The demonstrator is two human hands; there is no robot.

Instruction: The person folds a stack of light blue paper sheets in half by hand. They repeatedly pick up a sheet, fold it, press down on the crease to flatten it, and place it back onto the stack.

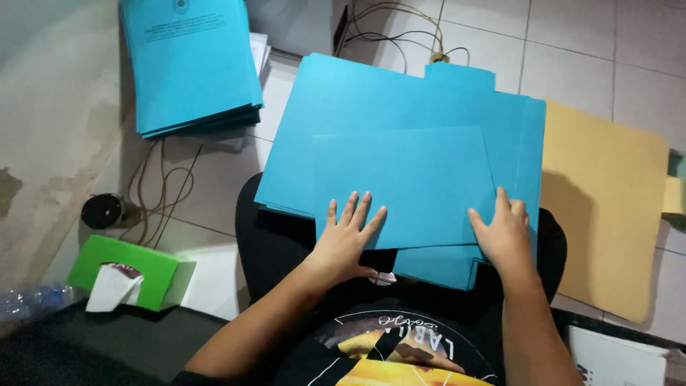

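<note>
A folded blue paper sheet point(407, 182) lies on top of a pile of blue tabbed folders point(357, 100) resting on my lap. My left hand point(346, 236) presses flat on the sheet's lower left corner, fingers spread. At the sheet's lower right edge my right hand point(504, 232) lies flat, fingers together on the paper. Neither hand grips anything; both just hold the sheet down.
A second stack of blue printed sheets point(189, 64) sits on the tiled floor at upper left. A tan folder point(607, 207) lies to the right. A green tissue box point(132, 271), a dark tape roll point(103, 211) and loose cables point(161, 189) are at left.
</note>
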